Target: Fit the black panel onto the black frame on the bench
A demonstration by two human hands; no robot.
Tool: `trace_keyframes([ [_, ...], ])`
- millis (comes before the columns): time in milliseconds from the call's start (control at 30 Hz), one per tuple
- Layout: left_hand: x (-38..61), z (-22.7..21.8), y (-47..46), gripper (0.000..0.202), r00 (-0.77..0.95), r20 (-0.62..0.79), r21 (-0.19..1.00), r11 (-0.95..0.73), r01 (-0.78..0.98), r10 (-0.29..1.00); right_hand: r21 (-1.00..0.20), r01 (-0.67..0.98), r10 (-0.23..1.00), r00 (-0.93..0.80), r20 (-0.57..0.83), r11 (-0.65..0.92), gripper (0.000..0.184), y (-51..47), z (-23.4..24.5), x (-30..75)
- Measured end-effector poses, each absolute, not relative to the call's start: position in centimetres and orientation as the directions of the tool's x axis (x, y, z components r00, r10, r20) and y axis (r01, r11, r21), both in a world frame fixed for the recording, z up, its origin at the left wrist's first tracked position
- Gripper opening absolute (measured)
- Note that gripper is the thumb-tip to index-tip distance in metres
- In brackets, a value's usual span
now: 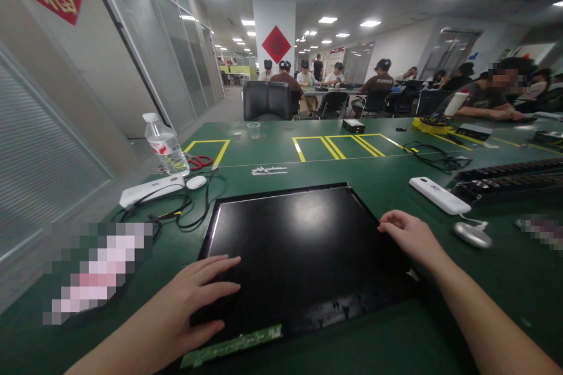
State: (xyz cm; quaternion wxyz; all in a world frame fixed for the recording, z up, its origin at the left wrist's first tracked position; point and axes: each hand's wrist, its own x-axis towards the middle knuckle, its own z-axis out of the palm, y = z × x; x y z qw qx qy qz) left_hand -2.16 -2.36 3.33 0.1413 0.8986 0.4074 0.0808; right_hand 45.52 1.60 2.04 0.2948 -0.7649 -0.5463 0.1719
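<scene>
A black flat screen panel [299,252] lies face up on the green table [387,187], with a strip of green circuit board [233,347] along its near edge. My left hand [193,302] lies flat on the panel's near left corner, fingers stretched out and spread. My right hand [407,234] rests on the panel's right edge, its fingers curled over the rim.
A water bottle [165,143], red scissors [200,161], a white power strip [152,190] and black cables [180,211] lie at the left. At the right are a white device [437,194], a mouse-like puck [472,234] and black trays [510,179]. Several people sit at tables behind.
</scene>
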Motion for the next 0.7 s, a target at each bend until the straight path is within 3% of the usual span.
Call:
trace_keyframes([
  [200,-1.8,4.2,-2.5,0.056,0.665,-0.049,0.336,-0.615,0.713,0.745,-0.652,0.716,0.936,0.351,0.030,-0.248,0.018,1.8,1.7,45.5],
  [400,-1.3,4.4,-2.8,0.057,0.717,-0.023,0.366,-0.661,0.655,0.697,-0.662,0.715,0.937,0.345,0.054,-0.224,0.018,1.8,1.6,45.4],
  [700,-1.0,4.3,-3.2,0.042,0.741,-0.041,0.378,-0.676,0.633,0.671,-0.665,0.713,0.933,0.353,0.066,-0.223,0.018,1.6,1.9,44.9],
])
